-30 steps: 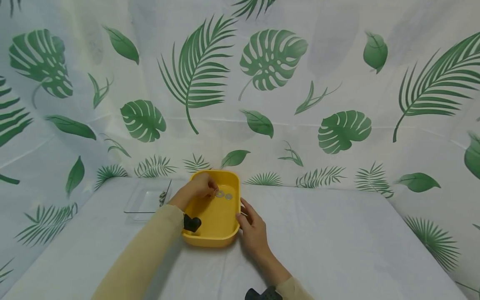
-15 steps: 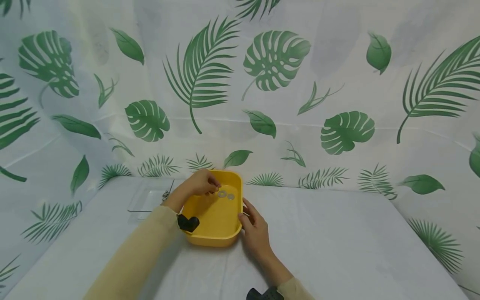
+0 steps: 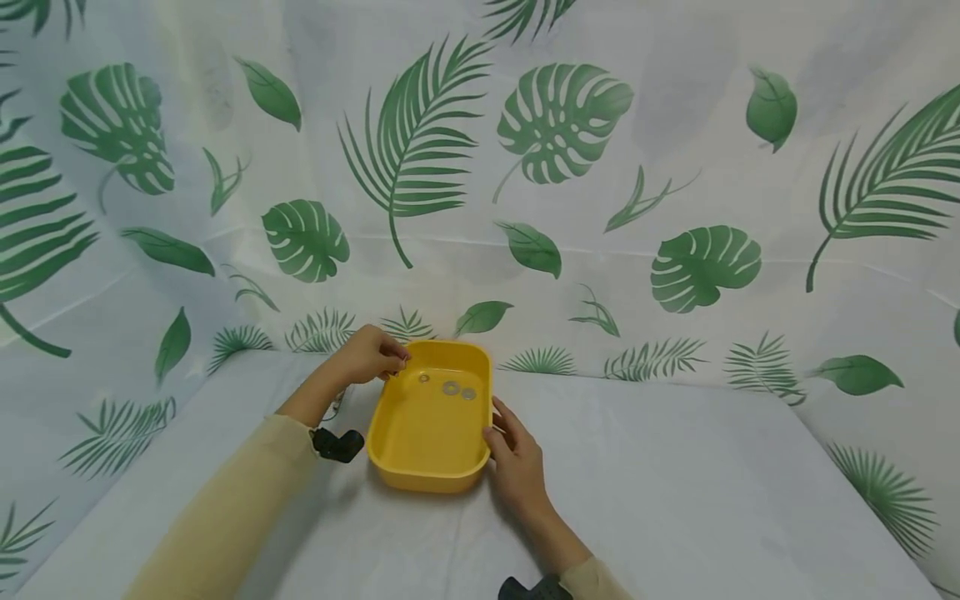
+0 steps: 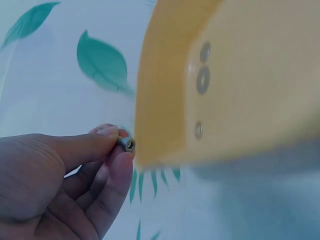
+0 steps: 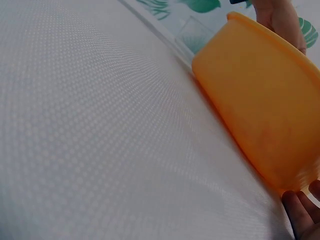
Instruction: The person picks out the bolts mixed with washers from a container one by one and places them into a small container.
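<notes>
In the left wrist view, my left hand [image 4: 75, 185] pinches a small metal hex-socket screw [image 4: 129, 144] between thumb and fingers, its recessed head facing the camera. The hand [image 3: 373, 354] hovers at the far left corner of a yellow tray [image 3: 427, 482]. Inside the tray lie a wide flat washer [image 3: 451, 388], a second washer [image 3: 468, 393] beside it and a smaller ring [image 3: 423, 378] to their left. My right hand [image 3: 519, 467] holds the tray's right side, thumb at the rim and fingers against the outer wall.
Left of the tray, mostly hidden by my left forearm, are small metal pieces [image 3: 334, 407]. A clear box [image 5: 194, 36] shows beyond the tray in the right wrist view. White cloth [image 3: 675, 500] covers the table, with a leaf-patterned curtain [image 3: 570, 275] behind.
My left hand has moved from over the tray's inside to its far left corner. The smaller ring has come into sight in the tray. The right hand stays at the tray's side.
</notes>
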`<action>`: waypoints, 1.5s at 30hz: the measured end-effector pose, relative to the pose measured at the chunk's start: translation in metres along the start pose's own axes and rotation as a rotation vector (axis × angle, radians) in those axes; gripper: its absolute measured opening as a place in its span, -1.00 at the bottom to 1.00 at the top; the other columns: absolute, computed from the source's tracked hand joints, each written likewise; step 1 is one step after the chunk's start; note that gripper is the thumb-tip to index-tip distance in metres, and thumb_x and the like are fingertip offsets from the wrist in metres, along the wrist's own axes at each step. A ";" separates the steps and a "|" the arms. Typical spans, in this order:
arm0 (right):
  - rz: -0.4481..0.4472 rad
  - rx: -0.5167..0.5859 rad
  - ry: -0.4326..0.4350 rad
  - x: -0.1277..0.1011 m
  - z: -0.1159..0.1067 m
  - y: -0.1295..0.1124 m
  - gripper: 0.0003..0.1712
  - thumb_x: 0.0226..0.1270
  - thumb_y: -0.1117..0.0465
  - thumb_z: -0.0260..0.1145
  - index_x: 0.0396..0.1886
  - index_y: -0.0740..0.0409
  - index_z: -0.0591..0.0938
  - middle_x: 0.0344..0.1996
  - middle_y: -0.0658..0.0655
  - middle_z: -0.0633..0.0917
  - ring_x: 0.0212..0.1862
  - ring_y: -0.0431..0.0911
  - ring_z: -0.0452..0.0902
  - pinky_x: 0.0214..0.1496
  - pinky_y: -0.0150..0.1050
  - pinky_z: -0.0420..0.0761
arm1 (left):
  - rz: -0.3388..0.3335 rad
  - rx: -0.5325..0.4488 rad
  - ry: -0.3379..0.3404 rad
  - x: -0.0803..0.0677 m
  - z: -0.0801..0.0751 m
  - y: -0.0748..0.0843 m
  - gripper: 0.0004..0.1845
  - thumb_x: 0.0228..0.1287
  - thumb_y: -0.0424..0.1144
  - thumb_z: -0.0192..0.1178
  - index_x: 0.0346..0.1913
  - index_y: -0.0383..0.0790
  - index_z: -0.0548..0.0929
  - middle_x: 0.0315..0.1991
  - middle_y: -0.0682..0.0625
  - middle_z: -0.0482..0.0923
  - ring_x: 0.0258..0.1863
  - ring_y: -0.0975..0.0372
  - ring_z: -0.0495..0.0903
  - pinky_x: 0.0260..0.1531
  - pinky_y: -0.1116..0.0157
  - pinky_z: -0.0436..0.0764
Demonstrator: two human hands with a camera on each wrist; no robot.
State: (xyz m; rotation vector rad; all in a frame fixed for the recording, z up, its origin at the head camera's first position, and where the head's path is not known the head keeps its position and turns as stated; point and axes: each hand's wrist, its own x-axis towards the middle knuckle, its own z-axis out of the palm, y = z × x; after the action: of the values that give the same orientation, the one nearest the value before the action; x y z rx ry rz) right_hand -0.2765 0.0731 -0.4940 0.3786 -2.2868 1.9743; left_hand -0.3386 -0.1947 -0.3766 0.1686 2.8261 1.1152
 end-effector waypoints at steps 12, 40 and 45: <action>0.018 -0.021 0.009 0.000 0.000 0.000 -0.43 0.54 0.18 0.13 0.51 0.01 0.39 0.27 0.29 0.61 0.23 0.10 0.62 0.12 -0.22 0.71 | -0.065 0.010 0.122 -0.017 -0.029 -0.037 -0.72 0.44 -0.35 0.18 0.10 -0.41 0.70 -0.06 -0.32 0.71 -0.30 0.10 0.69 -0.10 0.08 0.76; 0.011 -0.007 -0.003 -0.002 -0.001 -0.004 -0.42 0.55 0.17 0.14 0.52 0.04 0.37 0.29 0.29 0.59 0.24 0.10 0.62 0.13 -0.22 0.71 | -0.235 0.104 0.151 -0.011 -0.027 -0.101 -0.72 0.29 -0.39 0.28 -0.01 -0.51 0.71 -0.35 -0.19 0.77 -0.52 0.28 0.64 -0.48 0.36 0.62; 0.006 0.001 -0.003 -0.001 0.001 0.001 -0.42 0.54 0.18 0.14 0.51 0.03 0.38 0.26 0.28 0.61 0.22 0.10 0.63 0.11 -0.25 0.71 | -0.243 0.096 0.148 -0.010 -0.026 -0.102 -0.70 0.28 -0.39 0.27 0.00 -0.53 0.70 -0.30 -0.23 0.77 -0.51 0.28 0.66 -0.46 0.34 0.65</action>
State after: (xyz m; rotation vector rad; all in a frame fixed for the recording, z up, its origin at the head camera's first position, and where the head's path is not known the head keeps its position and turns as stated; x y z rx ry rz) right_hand -0.2757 0.0725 -0.4956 0.3762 -2.2917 1.9790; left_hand -0.3391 -0.2878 -0.4270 -0.2548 2.9280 0.9785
